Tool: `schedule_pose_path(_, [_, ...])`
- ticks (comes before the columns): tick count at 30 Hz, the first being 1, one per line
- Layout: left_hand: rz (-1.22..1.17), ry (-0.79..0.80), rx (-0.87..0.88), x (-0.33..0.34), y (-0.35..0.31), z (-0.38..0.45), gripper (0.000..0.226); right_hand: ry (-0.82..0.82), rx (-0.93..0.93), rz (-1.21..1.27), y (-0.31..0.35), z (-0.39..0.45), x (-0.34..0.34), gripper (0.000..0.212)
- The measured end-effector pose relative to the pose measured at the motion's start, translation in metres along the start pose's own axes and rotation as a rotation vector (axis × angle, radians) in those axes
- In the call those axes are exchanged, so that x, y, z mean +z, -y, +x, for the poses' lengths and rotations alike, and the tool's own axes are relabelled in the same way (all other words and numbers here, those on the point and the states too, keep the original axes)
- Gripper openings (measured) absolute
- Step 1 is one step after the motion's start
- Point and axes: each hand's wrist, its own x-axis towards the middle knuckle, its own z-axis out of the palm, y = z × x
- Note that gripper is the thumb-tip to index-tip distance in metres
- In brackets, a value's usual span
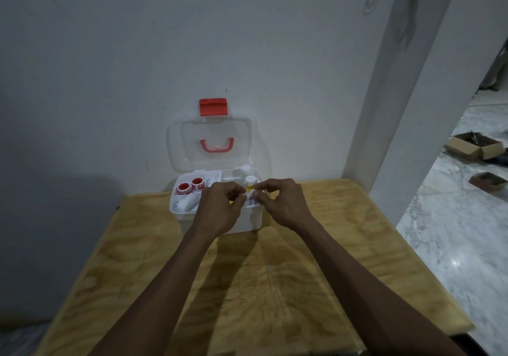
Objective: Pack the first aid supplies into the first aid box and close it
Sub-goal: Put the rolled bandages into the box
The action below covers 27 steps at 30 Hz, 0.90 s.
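A white first aid box [247, 219] stands open at the far edge of the wooden table [302, 273]. Its clear lid [210, 141] with a red latch and red handle leans against the wall. Inside at the left sit two red-and-white tape rolls [190, 185] and a white roll [187, 204]. A small bottle with a white cap and yellow label [250, 184] stands in the right half. Over the box, my left hand [220, 207] and my right hand [280, 201] pinch a small white item [250, 198] between their fingertips, just in front of that bottle.
A white wall rises right behind the box, and a white pillar [398, 108] stands at the right. Past the table's right edge lies a marble floor with two open cardboard boxes [474, 146].
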Motion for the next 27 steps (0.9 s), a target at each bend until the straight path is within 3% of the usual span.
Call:
schedule_pose_path(14, [-0.003,-0.027,0.021,-0.004,-0.005,-0.003,0.024,-0.020,0.008,0.044,0.003,-0.001,-0.004,0.027])
schedule_pose_path(27, [-0.018,-0.360,-0.023,-0.059,0.010,0.041,0.037,-0.151,0.036,0.178,0.044,0.059,-0.016,0.033])
